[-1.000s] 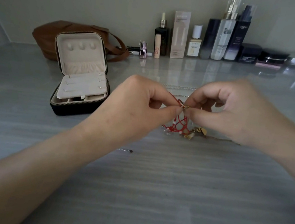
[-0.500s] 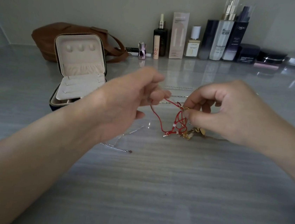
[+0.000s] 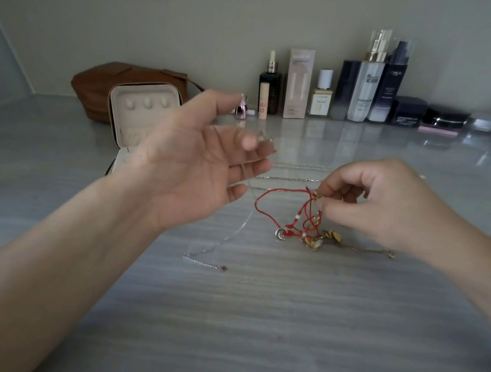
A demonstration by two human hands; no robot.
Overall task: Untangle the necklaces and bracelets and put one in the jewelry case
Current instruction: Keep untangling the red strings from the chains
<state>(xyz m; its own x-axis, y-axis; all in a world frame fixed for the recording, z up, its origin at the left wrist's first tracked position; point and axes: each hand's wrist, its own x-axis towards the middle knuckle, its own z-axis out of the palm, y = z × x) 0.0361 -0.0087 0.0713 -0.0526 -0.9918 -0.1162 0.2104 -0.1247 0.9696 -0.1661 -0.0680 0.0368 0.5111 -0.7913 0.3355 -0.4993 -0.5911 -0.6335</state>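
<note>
A tangle of red cord bracelet [image 3: 267, 200], gold charm chain [image 3: 328, 236] and a small silver ring charm lies mid-table. My right hand [image 3: 382, 207] pinches the top of the red tangle between thumb and fingertips. My left hand [image 3: 192, 161] is raised to the left of it, palm up, motion-blurred, thumb apart from the fingers. A thin silver chain [image 3: 216, 246] hangs from its fingers down to the table. The open jewelry case [image 3: 143, 107], cream inside, stands at back left, partly hidden behind that hand.
Two more thin chains [image 3: 294, 179] lie stretched behind the tangle. A brown leather bag [image 3: 103, 84] sits behind the case. Several cosmetic bottles and jars [image 3: 362, 89] line the back wall. The grey tabletop [image 3: 253, 324] spreads toward me.
My left hand let go of the red cord, rose up and to the left, and opened, drawing the silver chain out of the tangle. My right hand kept its pinch in place.
</note>
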